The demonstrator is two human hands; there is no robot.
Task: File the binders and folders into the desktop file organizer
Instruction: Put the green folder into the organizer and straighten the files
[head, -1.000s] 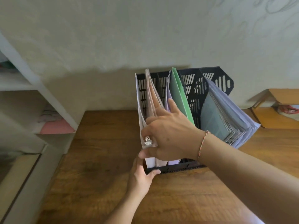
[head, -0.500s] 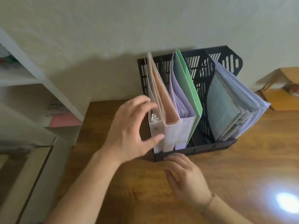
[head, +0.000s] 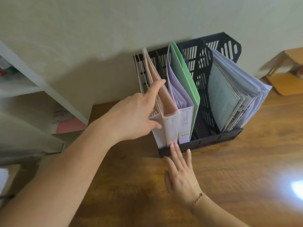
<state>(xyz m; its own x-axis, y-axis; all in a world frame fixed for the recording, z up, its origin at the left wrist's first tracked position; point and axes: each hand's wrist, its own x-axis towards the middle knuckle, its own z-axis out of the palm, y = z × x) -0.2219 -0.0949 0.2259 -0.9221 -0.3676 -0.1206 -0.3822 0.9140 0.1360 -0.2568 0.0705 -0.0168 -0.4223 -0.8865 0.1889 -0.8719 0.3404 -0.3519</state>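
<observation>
A black desktop file organizer (head: 213, 142) stands on the wooden desk (head: 246, 177) against the wall. Its left compartment holds a white binder (head: 158, 136), a peach binder (head: 170, 122), a lilac binder (head: 185, 122) and a green folder (head: 185, 76), all upright. The middle slot looks empty. A thick stack of grey and white folders (head: 229, 95) leans in the right compartment. My left hand (head: 131, 117) grips the white binder, thumb on its spine and index finger reaching between it and the peach binder. My right hand (head: 182, 176) lies flat on the desk, fingertips touching the organizer's front lip.
A white shelf unit (head: 32, 82) stands to the left of the desk, with a pink item (head: 68, 126) on a lower shelf. A wooden piece of furniture (head: 287, 79) sits at the far right. A bright glare spot (head: 296, 187) shows on the desk.
My right hand left the binders and came down to the desk. My left hand rose from the organizer's base, reached in open, and now grips the white binder.
</observation>
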